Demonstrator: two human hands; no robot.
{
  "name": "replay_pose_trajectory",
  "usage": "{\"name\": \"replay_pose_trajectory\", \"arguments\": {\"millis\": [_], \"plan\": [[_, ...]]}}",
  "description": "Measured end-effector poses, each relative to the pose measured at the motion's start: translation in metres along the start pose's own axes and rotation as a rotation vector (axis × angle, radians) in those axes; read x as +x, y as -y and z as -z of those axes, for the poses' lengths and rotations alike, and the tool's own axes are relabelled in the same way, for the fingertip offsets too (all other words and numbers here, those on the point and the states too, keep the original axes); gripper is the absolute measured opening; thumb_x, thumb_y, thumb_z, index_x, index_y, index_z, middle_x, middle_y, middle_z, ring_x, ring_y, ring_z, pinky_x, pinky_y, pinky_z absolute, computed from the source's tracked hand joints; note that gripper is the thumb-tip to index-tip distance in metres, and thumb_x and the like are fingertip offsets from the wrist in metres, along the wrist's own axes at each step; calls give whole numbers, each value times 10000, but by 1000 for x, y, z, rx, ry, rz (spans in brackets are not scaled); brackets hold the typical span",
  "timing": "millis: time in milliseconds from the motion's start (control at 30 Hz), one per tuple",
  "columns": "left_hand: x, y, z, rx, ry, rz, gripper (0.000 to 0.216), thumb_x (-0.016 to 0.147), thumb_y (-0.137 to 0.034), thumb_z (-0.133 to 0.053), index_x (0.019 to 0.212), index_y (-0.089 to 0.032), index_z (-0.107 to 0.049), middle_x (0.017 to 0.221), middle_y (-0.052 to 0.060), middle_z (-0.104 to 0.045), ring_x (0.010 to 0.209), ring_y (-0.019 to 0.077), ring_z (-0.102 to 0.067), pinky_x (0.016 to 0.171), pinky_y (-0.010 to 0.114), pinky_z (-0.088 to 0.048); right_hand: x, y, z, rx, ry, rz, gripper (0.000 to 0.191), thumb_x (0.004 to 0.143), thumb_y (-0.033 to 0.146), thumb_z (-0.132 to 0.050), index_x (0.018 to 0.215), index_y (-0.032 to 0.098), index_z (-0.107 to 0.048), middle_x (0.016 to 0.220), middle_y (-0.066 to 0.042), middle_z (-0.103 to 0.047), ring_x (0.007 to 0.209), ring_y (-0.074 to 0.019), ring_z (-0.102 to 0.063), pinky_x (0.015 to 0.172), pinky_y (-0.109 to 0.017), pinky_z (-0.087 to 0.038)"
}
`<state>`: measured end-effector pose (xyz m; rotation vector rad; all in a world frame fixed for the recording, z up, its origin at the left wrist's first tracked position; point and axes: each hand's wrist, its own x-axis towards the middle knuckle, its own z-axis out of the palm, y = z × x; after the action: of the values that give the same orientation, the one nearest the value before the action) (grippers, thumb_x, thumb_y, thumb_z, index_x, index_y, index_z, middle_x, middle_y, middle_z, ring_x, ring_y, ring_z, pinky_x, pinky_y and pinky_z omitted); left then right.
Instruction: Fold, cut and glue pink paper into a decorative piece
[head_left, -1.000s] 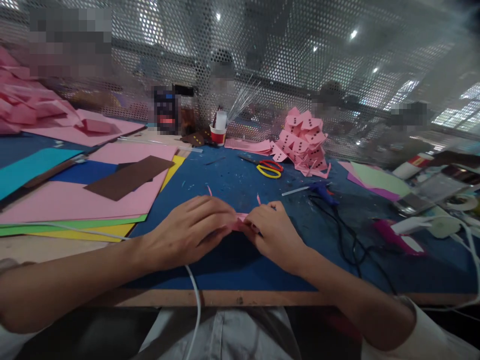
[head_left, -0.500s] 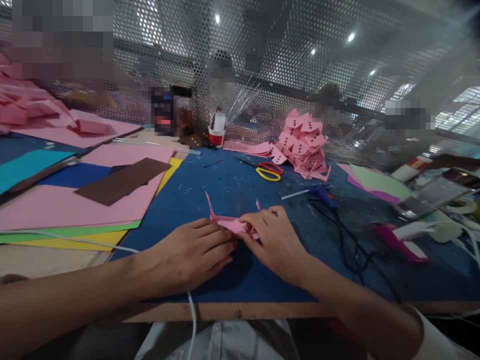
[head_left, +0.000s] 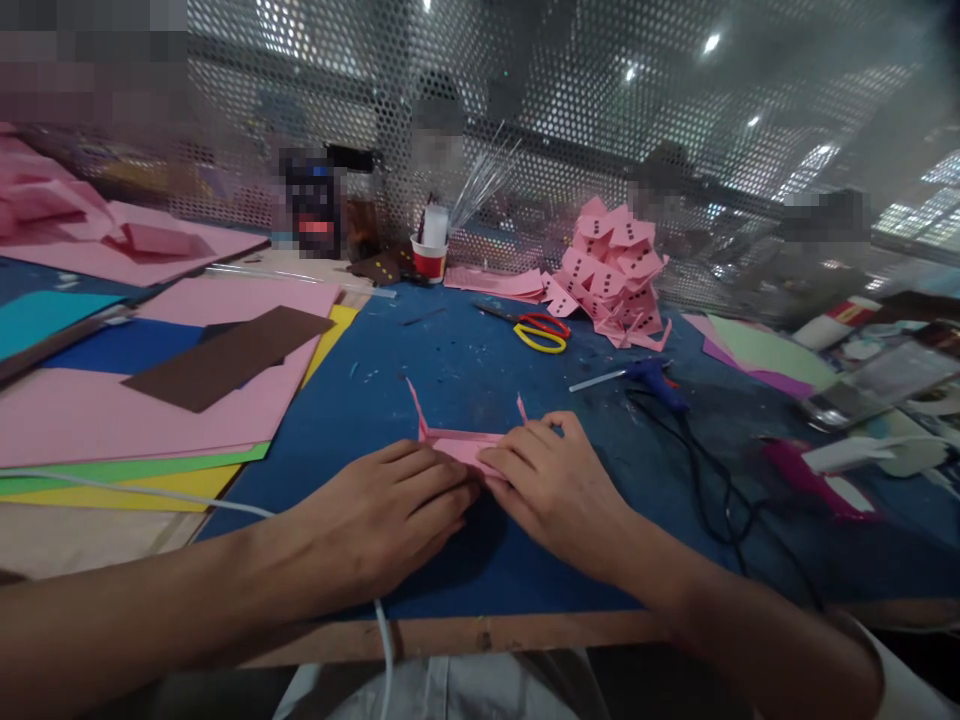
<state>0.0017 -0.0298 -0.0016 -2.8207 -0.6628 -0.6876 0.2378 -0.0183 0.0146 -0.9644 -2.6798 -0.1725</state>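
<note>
Between my two hands is a folded piece of pink paper (head_left: 459, 443), low over the blue tabletop (head_left: 420, 350), with a thin upright flap at each end. My left hand (head_left: 401, 505) is closed over its left part, the fingers bent together and the fingertips partly hidden. From the right, my right hand (head_left: 551, 490) pinches the paper's near edge between thumb and fingers. Beyond the hands lie scissors (head_left: 544, 333) with red and yellow handles. A blue glue gun (head_left: 655, 380) with a clear stick in it is to the right.
A pile of folded pink pieces with dark dots (head_left: 611, 270) stands at the back, beside flat pink strips (head_left: 495, 283). Coloured sheets (head_left: 150, 430) with a brown piece (head_left: 229, 355) lie left. A paper cup (head_left: 429, 260) stands behind. A white cable (head_left: 150, 488) passes under my left arm.
My right hand has shifted slightly along the pink paper, and more of its far edge shows. The left hand keeps its hold. The view has tilted a little.
</note>
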Motion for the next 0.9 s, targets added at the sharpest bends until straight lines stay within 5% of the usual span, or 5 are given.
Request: {"name": "replay_pose_trajectory", "arguments": {"millis": [900], "plan": [[0,0,-2,30,19,24,245,966,-196,-555,1183,-137,-652,1111,92,-746,981,235,-700,831,381,-556,1,0,-2,-8,-3,13,253,1054,254,-429,1067,188,-673,950,-58,-677,932,-200,-585,892,-407,-314]]}}
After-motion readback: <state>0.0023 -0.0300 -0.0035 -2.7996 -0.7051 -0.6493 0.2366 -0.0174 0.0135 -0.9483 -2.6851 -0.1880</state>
